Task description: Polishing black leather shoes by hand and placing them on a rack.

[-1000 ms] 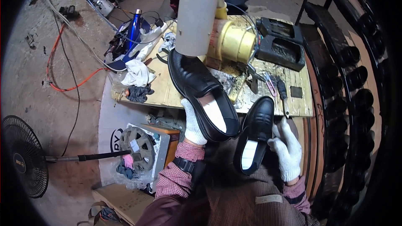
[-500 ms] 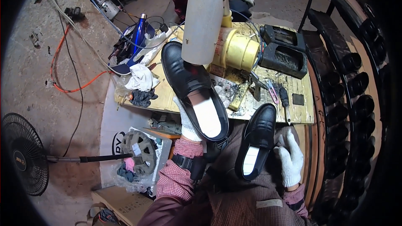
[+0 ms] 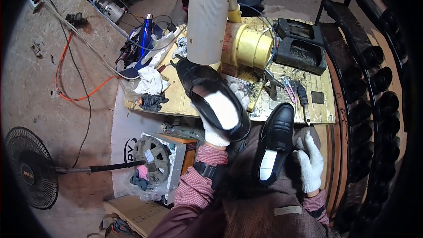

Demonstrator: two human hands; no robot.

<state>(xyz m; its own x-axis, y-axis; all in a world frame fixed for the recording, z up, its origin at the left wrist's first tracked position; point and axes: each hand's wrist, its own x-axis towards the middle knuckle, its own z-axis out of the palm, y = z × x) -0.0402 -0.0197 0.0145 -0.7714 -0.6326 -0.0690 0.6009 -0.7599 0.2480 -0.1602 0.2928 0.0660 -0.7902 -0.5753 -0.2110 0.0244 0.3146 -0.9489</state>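
Left hand point(image 3: 215, 134): gripping left shoe point(image 3: 216, 99) at table's point(image 3: 178, 101) near edge
Right hand point(image 3: 310, 163): fingers loosely spread, beside right shoe point(image 3: 278, 125) on lap point(image 3: 291, 180)
Shoes: white insoles point(image 3: 224, 111) inside
Trays point(image 3: 302, 66): far right, dark residue in nearer one

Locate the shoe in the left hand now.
The held shoe is near the head view's centre, just below the pale tube and left of the other shoe.

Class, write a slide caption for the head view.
Gloved left hand holding one black loafer near a pale tube, the second loafer on the lap beside the open right hand.
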